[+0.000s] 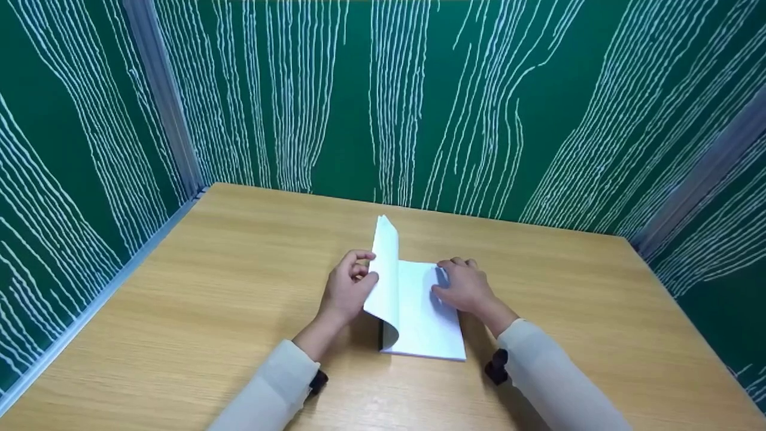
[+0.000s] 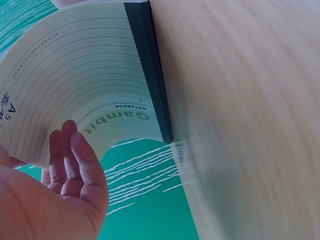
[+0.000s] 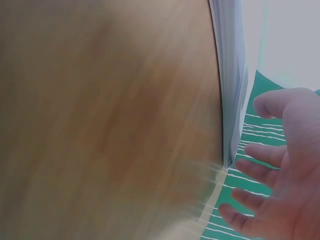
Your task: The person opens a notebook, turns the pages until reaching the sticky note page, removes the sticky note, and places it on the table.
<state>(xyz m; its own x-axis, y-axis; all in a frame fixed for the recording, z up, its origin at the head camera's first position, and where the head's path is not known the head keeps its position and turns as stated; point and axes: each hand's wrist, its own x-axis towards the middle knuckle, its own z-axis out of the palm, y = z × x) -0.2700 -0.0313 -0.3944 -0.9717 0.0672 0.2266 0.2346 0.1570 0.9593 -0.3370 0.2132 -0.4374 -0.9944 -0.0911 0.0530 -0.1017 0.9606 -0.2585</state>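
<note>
A notebook (image 1: 426, 317) with white pages lies on the table, its cover and some pages raised and curved over to the left. In the left wrist view the lined cover (image 2: 85, 65) shows "Gambit" and "NOTEBOOK", beside a dark spine (image 2: 150, 70). My left hand (image 1: 347, 287) pinches the raised cover's free edge between thumb and fingers. Near the right edge of the white page, my right hand (image 1: 467, 287) has its fingers spread and loosely bent. From the right wrist view, the fingers are beside the page stack (image 3: 232, 85); whether they touch it I cannot tell.
The notebook is on a wooden table (image 1: 239, 269). Green panels (image 1: 341, 120) with white wavy lines stand behind the table and at both sides, with grey posts (image 1: 164, 96) at the corners. Dark wrist devices (image 1: 497, 366) sit under both sleeves.
</note>
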